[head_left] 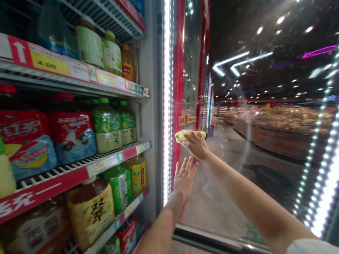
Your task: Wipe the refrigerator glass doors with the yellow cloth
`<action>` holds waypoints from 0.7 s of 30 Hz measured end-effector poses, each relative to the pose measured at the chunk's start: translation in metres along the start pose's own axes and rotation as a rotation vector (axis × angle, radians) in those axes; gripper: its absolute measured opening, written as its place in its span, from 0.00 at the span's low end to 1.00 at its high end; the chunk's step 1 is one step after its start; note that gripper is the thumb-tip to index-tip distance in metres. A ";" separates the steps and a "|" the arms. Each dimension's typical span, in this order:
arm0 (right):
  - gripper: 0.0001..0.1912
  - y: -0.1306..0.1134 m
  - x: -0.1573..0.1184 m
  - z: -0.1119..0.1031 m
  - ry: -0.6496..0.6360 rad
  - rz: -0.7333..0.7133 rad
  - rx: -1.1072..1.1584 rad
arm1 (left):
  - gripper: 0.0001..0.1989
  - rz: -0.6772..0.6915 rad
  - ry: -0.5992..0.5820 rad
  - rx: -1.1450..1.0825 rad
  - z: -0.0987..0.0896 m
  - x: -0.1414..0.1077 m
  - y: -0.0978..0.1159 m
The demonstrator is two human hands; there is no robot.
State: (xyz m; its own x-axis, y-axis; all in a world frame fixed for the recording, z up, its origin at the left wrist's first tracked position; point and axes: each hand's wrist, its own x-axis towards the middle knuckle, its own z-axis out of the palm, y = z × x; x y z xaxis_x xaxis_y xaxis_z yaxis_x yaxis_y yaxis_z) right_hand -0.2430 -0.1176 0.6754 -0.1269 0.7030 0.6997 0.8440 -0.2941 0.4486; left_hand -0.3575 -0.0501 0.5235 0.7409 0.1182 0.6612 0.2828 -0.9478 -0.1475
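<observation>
My right hand (196,144) is closed round a yellow cloth (182,135), pressed against the glass door (225,190) of a drinks cooler. Below and left of it, my left hand (184,178) is raised with its fingers spread and holds nothing. It is close to the glass; whether it touches is unclear. Both arms reach up from the bottom of the view. Left of my hands runs a bright strip of lights (168,106) along the cooler's frame.
Cooler shelves (106,164) on the left hold bottled drinks, among them green tea bottles (106,127) and a large brown bottle (91,211). Through the glass show a shop floor (222,155) and a long produce display (280,137).
</observation>
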 end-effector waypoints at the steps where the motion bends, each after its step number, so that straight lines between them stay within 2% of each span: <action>1: 0.23 0.001 0.009 -0.003 0.015 0.035 -0.006 | 0.41 -0.006 0.008 -0.011 0.001 0.000 0.003; 4: 0.24 -0.005 0.019 -0.002 0.026 0.076 -0.004 | 0.41 0.008 0.005 -0.075 0.002 0.001 0.014; 7: 0.22 -0.014 0.013 0.006 -0.055 -0.131 -0.009 | 0.37 -0.005 -0.065 -0.119 0.002 0.001 0.021; 10: 0.19 -0.014 0.018 0.007 -0.114 -0.340 -0.026 | 0.36 -0.023 -0.089 -0.085 0.000 0.000 0.022; 13: 0.19 -0.011 0.031 0.003 -0.087 -0.314 -0.035 | 0.37 -0.023 -0.077 -0.049 0.000 0.000 0.021; 16: 0.17 -0.021 0.029 0.007 -0.058 -0.261 -0.026 | 0.32 -0.044 -0.090 -0.080 0.001 0.000 0.021; 19: 0.11 -0.031 0.018 0.014 -0.073 -0.405 0.008 | 0.30 -0.089 -0.107 -0.104 0.005 -0.001 0.020; 21: 0.11 -0.028 0.020 0.014 -0.071 -0.458 0.016 | 0.31 -0.090 -0.093 -0.091 0.007 -0.001 0.019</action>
State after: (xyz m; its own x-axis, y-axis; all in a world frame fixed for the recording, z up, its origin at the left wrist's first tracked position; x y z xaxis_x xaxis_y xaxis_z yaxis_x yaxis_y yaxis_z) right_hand -0.2618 -0.0863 0.6695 -0.4525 0.8013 0.3914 0.7173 0.0662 0.6936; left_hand -0.3486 -0.0667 0.5147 0.7692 0.2267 0.5975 0.2974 -0.9545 -0.0207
